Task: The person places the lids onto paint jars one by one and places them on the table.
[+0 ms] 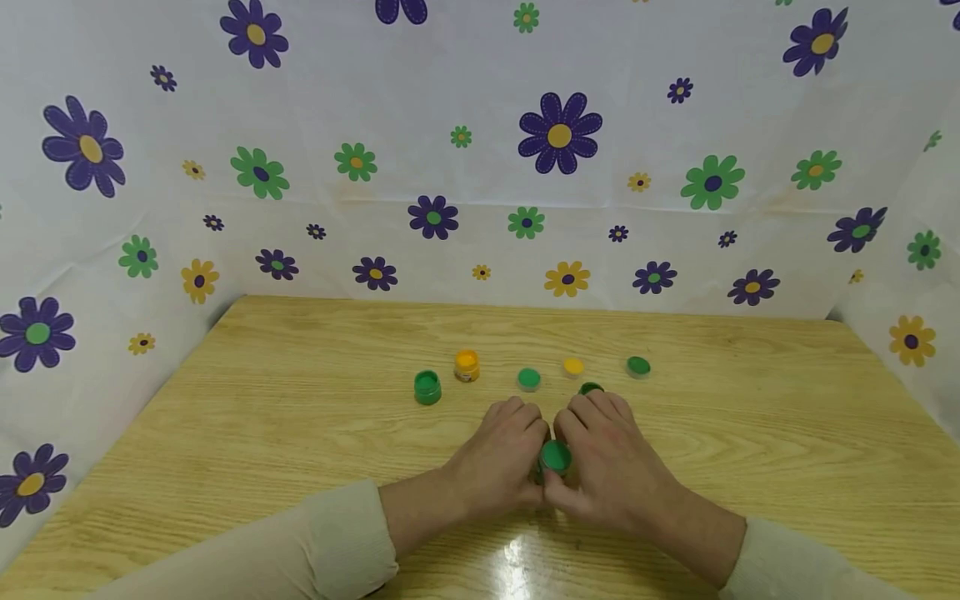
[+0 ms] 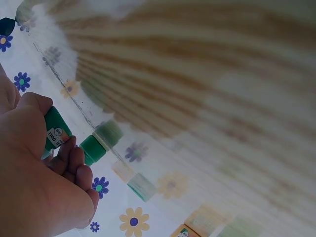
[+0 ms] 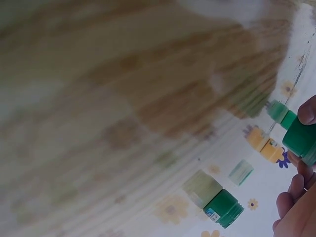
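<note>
Near the front of the table, both hands hold one small green paint jar [image 1: 555,457] between them. The left hand [image 1: 498,454] curls its fingers at the jar's left side; the left wrist view shows a label on the green jar [image 2: 57,132]. From the right, the right hand [image 1: 611,462] grips the same jar, with its thumb against the near side. In the right wrist view the green jar [image 3: 298,136] is partly cut off by the frame edge. Whether a lid sits on it I cannot tell. Another dark green jar [image 1: 591,388] is partly hidden behind the right hand.
Farther back stand an uncapped green jar [image 1: 427,387] and an uncapped orange-yellow jar [image 1: 467,365]. A green lid [image 1: 528,379], a yellow lid [image 1: 573,367] and a dark green lid [image 1: 638,367] lie to their right. Flowered cloth [image 1: 480,175] surrounds the wooden table [image 1: 300,375].
</note>
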Demonstrator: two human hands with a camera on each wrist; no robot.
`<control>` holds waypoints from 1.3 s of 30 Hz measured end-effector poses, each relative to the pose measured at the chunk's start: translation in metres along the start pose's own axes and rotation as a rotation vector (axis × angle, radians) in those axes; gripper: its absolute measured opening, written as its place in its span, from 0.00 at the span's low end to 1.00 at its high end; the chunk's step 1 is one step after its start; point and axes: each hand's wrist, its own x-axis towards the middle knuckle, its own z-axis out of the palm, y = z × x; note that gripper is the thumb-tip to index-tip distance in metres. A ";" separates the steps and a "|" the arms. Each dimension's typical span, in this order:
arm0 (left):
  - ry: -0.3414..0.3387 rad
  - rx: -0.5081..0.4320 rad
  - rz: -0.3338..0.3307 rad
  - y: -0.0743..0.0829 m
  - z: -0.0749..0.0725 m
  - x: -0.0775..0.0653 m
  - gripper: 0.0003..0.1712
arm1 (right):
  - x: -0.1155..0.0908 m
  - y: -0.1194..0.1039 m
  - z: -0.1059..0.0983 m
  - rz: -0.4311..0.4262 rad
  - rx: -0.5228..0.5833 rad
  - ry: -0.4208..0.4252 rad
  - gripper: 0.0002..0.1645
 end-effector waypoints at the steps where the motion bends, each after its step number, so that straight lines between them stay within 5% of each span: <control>1: 0.002 -0.001 0.001 0.000 0.000 0.000 0.19 | 0.000 0.000 0.000 0.003 -0.002 0.003 0.16; 23: 0.084 -0.001 0.036 0.000 0.002 0.001 0.18 | 0.000 0.001 -0.002 0.037 -0.032 0.015 0.23; 39: 0.075 -0.036 -0.057 0.000 -0.002 -0.001 0.26 | -0.001 0.001 -0.001 0.004 0.078 0.110 0.18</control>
